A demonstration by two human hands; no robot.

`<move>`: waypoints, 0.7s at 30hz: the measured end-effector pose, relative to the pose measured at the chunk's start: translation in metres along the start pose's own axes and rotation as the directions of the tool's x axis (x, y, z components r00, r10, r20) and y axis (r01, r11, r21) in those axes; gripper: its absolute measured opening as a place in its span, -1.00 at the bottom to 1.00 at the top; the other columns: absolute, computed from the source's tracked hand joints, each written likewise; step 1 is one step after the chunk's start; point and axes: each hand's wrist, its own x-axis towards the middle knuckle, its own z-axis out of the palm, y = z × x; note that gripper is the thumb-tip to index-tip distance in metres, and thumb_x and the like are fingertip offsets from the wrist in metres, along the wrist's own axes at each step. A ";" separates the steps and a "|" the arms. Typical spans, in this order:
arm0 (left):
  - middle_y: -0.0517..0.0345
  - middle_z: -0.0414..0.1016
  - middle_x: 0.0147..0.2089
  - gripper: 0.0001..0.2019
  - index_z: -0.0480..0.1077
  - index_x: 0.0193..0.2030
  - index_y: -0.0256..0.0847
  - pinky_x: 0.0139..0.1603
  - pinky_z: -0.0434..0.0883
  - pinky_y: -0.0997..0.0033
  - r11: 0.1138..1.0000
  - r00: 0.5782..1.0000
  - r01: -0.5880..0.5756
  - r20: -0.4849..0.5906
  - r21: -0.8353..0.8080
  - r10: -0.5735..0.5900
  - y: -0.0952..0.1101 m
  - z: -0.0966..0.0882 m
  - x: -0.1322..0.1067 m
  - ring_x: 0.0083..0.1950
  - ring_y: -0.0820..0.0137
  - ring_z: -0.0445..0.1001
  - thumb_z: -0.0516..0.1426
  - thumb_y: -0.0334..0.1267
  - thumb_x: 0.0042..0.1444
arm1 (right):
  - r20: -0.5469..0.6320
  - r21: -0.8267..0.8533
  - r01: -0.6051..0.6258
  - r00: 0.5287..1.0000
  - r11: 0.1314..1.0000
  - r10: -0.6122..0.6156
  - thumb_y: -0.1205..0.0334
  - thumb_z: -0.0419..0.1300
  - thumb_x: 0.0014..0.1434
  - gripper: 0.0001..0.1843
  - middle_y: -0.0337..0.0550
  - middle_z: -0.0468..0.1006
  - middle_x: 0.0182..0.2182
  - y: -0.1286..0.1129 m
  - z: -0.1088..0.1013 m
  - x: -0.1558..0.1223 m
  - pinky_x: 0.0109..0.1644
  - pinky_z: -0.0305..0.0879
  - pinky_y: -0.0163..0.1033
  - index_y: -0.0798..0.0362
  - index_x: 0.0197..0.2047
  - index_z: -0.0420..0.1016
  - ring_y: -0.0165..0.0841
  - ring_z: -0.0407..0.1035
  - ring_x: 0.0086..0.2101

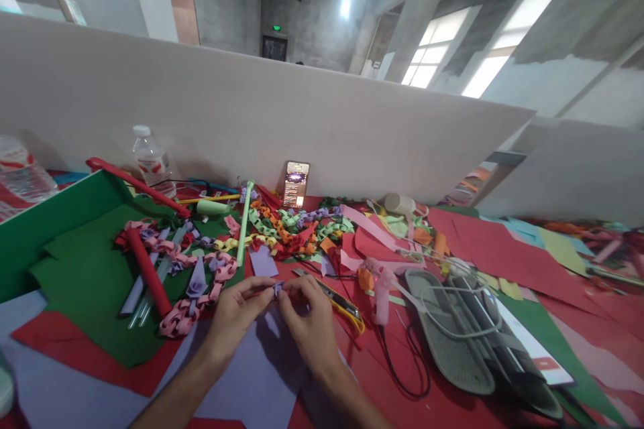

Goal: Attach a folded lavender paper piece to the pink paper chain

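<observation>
**Two hands, one tiny purple fold, and a cluttered table**

Both hands meet at the centre of the view: the left hand [236,312] and right hand [308,322] are brought together, fingertips pinched on a small purple paper piece [276,289] held just above a large purple sheet [261,375] lying at 6 o'clock.

The piece is so small that a slight slackening of the pinch could let the fold spring open or drop the piece onto the sheet of the same colour, where it would be hard to spot.

At 3 o'clock, just beside the right hand, lies a yellow utility knife [338,300]; whether its blade is out I cannot tell, but a careless sweep of that hand could meet it. Past it a pink glue gun [381,289] trails a black cord [402,365] that a wrist might snag, toppling the gun.

At 9 o'clock a pink paper chain [194,301] sits near the left hand and could be dragged by a sleeve or forearm.

Farther off, at 12 o'clock, a phone [296,183] leans against the white partition [322,120]; a tug on the clutter could knock it flat.
</observation>
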 end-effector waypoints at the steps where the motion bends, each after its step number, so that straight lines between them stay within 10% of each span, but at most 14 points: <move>1: 0.03 0.67 -0.16 -0.66 0.62 -0.17 -0.22 -0.13 0.49 0.49 1.000 1.000 -0.001 -0.006 0.010 0.001 0.000 0.000 0.000 -0.15 0.34 0.58 0.40 -0.08 -0.04 | -0.001 0.001 -0.001 1.000 1.000 0.001 0.32 0.22 0.22 -0.95 -0.20 0.47 -0.37 0.000 0.000 0.000 -0.30 0.25 -0.28 0.03 -0.30 0.49 -0.35 0.35 -0.37; 21: -0.05 0.70 -0.10 -0.61 0.65 -0.11 -0.22 -0.06 0.56 0.35 0.999 0.999 0.033 -0.029 -0.001 -0.033 0.000 -0.001 0.000 -0.10 0.23 0.63 0.40 -0.04 -0.05 | 0.001 -0.050 0.115 0.993 0.992 -0.115 0.34 0.21 0.26 -0.92 -0.17 0.52 -0.32 0.004 -0.005 0.000 -0.25 0.33 -0.26 0.00 -0.25 0.53 -0.32 0.41 -0.33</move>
